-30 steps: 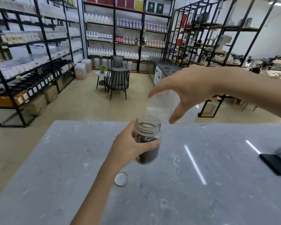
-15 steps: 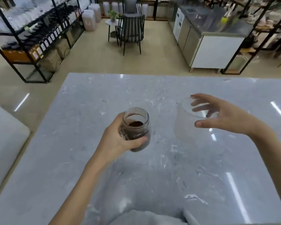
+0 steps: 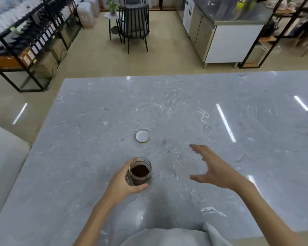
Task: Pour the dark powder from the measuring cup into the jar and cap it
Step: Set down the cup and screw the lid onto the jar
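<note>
Jar (image 3: pixel 140 172) of dark powder (image 3: pixel 139 170) sits uncapped in the left hand's (image 3: pixel 122 186) wrapped fingers, lid (image 3: pixel 143 136) lying farther off, right hand (image 3: pixel 214 170) spread empty.

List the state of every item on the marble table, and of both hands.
Clear glass jar: upright, uncapped, dark powder inside.
White round lid: off the jar, lying flat on the grey marble table.
Left hand: grip closed around the jar.
Right hand: open, empty, fingers spread.

Shop or stockroom, black metal shelving (image 3: pixel 25 41) of labelled bottles, steel counter unit (image 3: pixel 226 32), marble table (image 3: pixel 167 107)
</note>
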